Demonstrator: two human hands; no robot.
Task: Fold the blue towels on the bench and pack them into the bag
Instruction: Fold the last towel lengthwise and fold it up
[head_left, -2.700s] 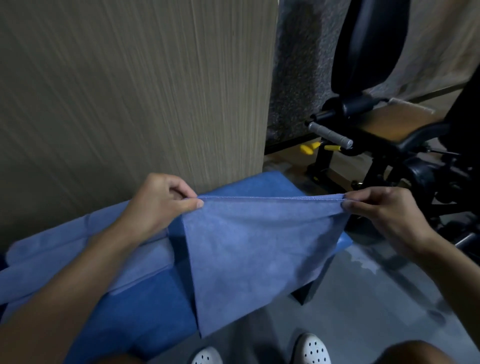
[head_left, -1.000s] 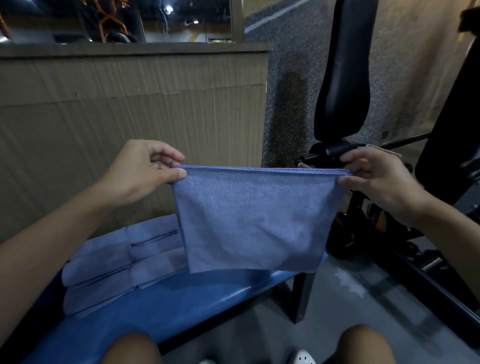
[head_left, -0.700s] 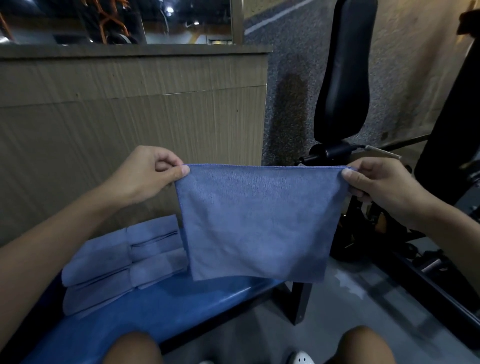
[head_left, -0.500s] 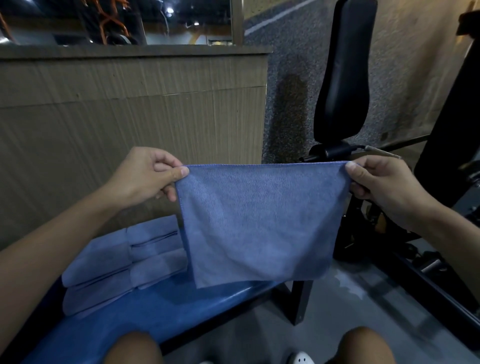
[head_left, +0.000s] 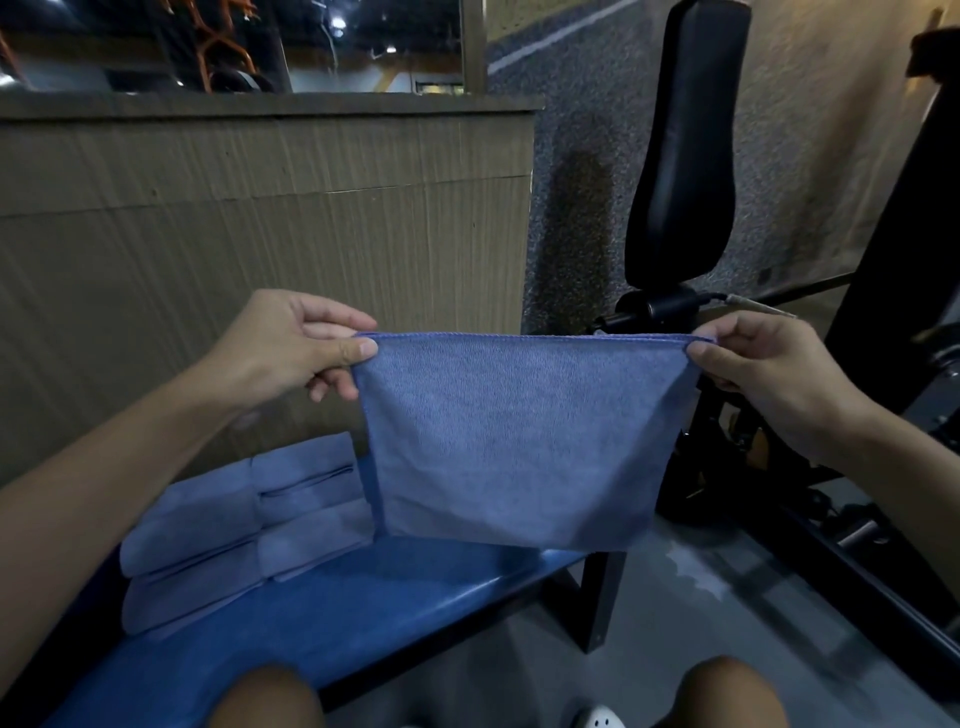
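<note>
A blue towel (head_left: 514, 441), folded double, hangs flat in the air in front of me above the end of the blue bench (head_left: 332, 618). My left hand (head_left: 291, 348) pinches its top left corner between thumb and fingers. My right hand (head_left: 763, 364) pinches the top right corner, and the top edge is stretched taut between them. A stack of folded blue towels (head_left: 244, 525) lies on the bench at the left, below my left forearm. No bag is in view.
A wood-panelled wall (head_left: 260, 244) rises just behind the bench. A black gym machine with an upright padded backrest (head_left: 680, 156) stands at the right. Grey floor (head_left: 691, 613) lies beyond the bench end. My knees show at the bottom edge.
I raised the towel from low over the bench to chest height and the view tilted up. In the last second the hanging towel dropped slightly lower; the hands stayed nearly still.
</note>
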